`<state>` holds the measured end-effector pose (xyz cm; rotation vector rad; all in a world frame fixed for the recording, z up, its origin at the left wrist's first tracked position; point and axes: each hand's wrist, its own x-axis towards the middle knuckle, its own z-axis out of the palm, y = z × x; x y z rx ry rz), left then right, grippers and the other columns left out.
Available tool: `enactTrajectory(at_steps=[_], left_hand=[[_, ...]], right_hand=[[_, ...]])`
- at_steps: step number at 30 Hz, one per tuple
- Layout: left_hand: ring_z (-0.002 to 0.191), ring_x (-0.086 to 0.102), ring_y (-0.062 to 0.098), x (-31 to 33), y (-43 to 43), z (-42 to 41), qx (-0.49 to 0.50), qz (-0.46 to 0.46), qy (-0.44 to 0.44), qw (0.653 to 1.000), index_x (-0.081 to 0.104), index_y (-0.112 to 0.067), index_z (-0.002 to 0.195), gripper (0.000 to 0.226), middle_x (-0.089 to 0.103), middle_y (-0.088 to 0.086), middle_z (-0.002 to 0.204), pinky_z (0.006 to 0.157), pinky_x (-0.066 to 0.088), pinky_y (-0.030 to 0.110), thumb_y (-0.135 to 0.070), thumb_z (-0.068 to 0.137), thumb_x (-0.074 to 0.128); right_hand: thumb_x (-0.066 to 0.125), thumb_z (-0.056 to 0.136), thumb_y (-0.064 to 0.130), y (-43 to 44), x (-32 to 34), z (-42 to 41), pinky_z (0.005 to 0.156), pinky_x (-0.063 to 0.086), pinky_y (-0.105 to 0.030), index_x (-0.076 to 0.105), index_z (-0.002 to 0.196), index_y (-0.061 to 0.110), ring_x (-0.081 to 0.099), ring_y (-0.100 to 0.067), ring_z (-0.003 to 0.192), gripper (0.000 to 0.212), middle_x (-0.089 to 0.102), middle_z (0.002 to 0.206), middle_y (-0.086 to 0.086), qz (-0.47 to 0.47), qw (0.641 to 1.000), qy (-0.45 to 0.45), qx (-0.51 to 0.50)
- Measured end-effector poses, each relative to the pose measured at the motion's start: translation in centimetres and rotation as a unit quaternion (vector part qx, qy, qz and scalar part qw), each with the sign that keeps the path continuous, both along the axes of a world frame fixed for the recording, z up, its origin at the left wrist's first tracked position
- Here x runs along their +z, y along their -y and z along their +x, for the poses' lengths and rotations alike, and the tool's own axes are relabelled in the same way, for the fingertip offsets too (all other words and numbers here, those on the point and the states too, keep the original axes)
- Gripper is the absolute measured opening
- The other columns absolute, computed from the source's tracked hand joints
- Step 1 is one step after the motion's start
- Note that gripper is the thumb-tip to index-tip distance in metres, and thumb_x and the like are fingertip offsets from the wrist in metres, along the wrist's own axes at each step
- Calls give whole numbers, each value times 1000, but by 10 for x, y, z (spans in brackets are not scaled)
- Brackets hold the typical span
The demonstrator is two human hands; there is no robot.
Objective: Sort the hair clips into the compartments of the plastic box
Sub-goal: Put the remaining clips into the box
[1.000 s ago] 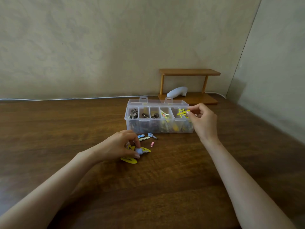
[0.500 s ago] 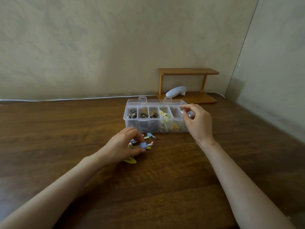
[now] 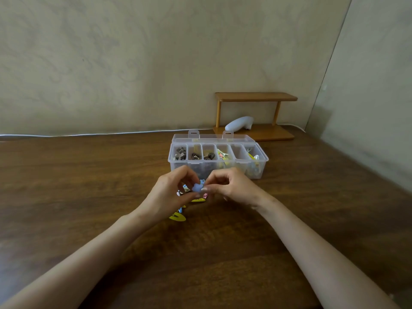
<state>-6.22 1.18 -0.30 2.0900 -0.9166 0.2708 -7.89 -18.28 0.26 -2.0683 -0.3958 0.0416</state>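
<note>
Lilac clip pinched between left hand and right hand fingers.

Toward the far right corner of the tabletop — a small wooden shelf over a white rounded object, a white cable lining the far edge.

The plastic box sits on the desk just behind the left grip and right grip; hair clips lie beneath them.

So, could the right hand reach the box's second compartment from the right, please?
Probably yes: the box lies open beyond the right hand, nothing between, though that hand pinches the blue clip.
</note>
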Motion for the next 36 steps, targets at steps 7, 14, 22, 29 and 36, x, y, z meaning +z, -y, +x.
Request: enactTrajectory(at_steps=[7, 14, 22, 29, 36], left_hand=[[74, 55, -8, 2, 0, 0, 36, -15, 9, 999, 56, -25, 78, 26, 57, -16, 76, 61, 42, 7, -5, 76, 73], [77, 55, 8, -1, -8, 8, 138, 70, 49, 987, 56, -18, 89, 17, 58, -8, 85, 63, 42, 22, -19, 80, 70], [81, 52, 12, -3, -12, 10, 199, 217, 11, 956, 49, -24, 86, 25, 53, -7, 92, 63, 44, 25, -45, 81, 64], [82, 56, 10, -2, -10, 11, 152, 218, -9, 964, 50, -25, 89, 17, 55, -7, 93, 68, 50, 25, -37, 85, 62], [77, 54, 3, -2, -9, 11, 97, 153, -12, 983, 57, -20, 88, 13, 53, -11, 86, 62, 42, 10, -14, 82, 67]], right_hand=[[71, 81, 10, 6, 7, -2, 62, 47, -14, 66, 80, 16, 63, -2, 68, 8, 67, 74, 4, 12, 1000, 12, -18], [74, 79, 19, 31, 12, 3, 60, 42, -16, 69, 81, 17, 58, -8, 72, 6, 67, 80, 3, -22, 970, 134, -202], [69, 84, 18, 51, 5, 11, 66, 40, -12, 72, 91, 17, 59, -3, 78, 8, 70, 89, 6, -44, 898, 249, -359], [67, 85, 15, 47, 2, 13, 67, 43, -13, 69, 100, 17, 57, -4, 81, 15, 68, 98, 4, -67, 890, 264, -367], [64, 87, 11, 48, 2, 12, 73, 50, -19, 67, 107, 15, 58, -6, 87, 21, 66, 99, 0, -76, 891, 267, -360]])
